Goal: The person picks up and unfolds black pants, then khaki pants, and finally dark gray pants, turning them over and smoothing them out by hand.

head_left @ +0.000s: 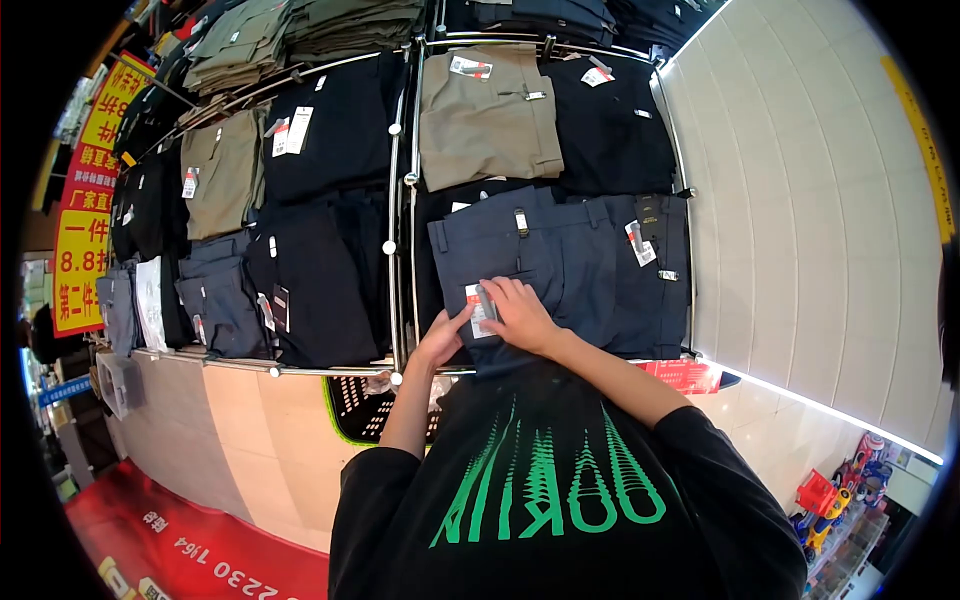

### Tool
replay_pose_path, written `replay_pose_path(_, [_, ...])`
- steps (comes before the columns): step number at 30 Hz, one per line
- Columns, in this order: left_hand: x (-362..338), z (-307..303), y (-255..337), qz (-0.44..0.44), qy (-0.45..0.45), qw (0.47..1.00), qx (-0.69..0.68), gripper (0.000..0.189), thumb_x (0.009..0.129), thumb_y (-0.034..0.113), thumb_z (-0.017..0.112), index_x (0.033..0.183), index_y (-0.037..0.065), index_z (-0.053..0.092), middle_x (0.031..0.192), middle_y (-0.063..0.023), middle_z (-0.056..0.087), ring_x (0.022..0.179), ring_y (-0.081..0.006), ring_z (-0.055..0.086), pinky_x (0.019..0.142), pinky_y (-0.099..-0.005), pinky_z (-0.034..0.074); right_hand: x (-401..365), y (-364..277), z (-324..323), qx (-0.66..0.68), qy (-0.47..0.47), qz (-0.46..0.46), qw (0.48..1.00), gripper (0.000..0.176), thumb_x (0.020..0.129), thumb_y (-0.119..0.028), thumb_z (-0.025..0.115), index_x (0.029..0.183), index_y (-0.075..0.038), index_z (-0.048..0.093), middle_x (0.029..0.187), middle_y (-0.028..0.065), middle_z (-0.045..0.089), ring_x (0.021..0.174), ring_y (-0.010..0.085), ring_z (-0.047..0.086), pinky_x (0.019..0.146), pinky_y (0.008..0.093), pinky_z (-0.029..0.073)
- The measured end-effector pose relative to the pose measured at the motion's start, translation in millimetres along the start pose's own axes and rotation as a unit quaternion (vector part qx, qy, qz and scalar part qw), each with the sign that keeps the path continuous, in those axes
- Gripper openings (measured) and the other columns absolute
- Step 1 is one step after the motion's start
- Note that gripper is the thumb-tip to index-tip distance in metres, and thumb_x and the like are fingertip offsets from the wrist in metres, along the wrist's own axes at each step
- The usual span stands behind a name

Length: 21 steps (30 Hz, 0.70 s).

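Note:
Folded dark blue-grey trousers [570,250] lie in front of me on the rack, their waistband toward the far side. A white and red price tag [478,322] rests on them, with a slim grey security tag [487,299] over it. My left hand [443,338] pinches the price tag's left edge, thumb on top; its other fingers are partly hidden. My right hand [523,316] is bent over the right side, its fingertips closed on the grey security tag. Beside these lies another dark pair of trousers [648,290] with its own tags.
Khaki trousers [490,130] and black trousers [612,130] lie farther back. Metal rack bars [392,200] divide the stacks. Below the rack's front edge is a black basket [352,405] with a green rim. A pale panel [800,200] borders the right side.

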<state>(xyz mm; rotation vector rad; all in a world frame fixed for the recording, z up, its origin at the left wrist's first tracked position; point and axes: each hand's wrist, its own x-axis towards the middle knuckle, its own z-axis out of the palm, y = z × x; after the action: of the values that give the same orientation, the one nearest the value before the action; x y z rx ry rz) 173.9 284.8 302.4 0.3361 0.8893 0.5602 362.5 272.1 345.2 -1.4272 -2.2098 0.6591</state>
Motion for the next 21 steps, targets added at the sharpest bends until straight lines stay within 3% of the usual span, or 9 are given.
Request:
replay_pose_path(7, [9.9, -5.6, -8.7, 0.0, 0.026, 1.0, 0.004, 0.038, 0.092, 0.02, 0.056, 0.124, 0.0, 0.046, 0.118, -0.0096, 0.057, 0.104, -0.0193, 0.058, 0.091, -0.0347, 0.048, 6.7, 28.7, 3.4, 0.064, -0.046, 0.001, 0.997, 0.037, 0.079, 0.002, 0.056, 0.116, 0.002, 0.052, 0.109, 0.0138, 0.049, 0.097, 0.0304, 0.049, 0.089, 0.0346, 0.043])
replay_pose_path(16, [7.4, -3.6, -6.6, 0.003, 0.024, 1.0, -0.01, 0.038, 0.092, 0.019, 0.057, 0.123, 0.0, 0.047, 0.116, -0.0103, 0.058, 0.104, -0.02, 0.058, 0.09, -0.0354, 0.048, 4.9, 28.5, -0.3, 0.085, -0.002, 0.042, 0.995, 0.023, 0.082, -0.004, 0.058, 0.105, 0.0, 0.055, 0.104, 0.0143, 0.05, 0.097, 0.0302, 0.051, 0.088, 0.0364, 0.043])
replay_pose_path(19, [6.5, -2.1, -5.3, 0.002, 0.022, 1.0, -0.011, 0.037, 0.092, 0.019, 0.057, 0.122, 0.0, 0.047, 0.116, -0.0101, 0.058, 0.103, -0.02, 0.058, 0.089, -0.0353, 0.049, 0.8, 28.7, 0.9, 0.106, 0.002, 0.059, 0.993, 0.016, 0.081, -0.007, 0.059, 0.095, -0.001, 0.057, 0.097, 0.0136, 0.052, 0.09, 0.03, 0.053, 0.082, 0.0382, 0.044])
replay_pose_path(21, [8.2, -3.9, -7.3, 0.006, 0.015, 1.0, -0.012, 0.037, 0.092, 0.019, 0.057, 0.122, 0.001, 0.048, 0.116, -0.01, 0.058, 0.103, -0.0201, 0.059, 0.089, -0.0352, 0.049, -3.6, 24.9, 0.9, 0.079, -0.01, 0.023, 0.997, 0.012, 0.08, -0.009, 0.061, 0.089, -0.002, 0.057, 0.091, 0.0126, 0.053, 0.085, 0.03, 0.054, 0.077, 0.0389, 0.044])
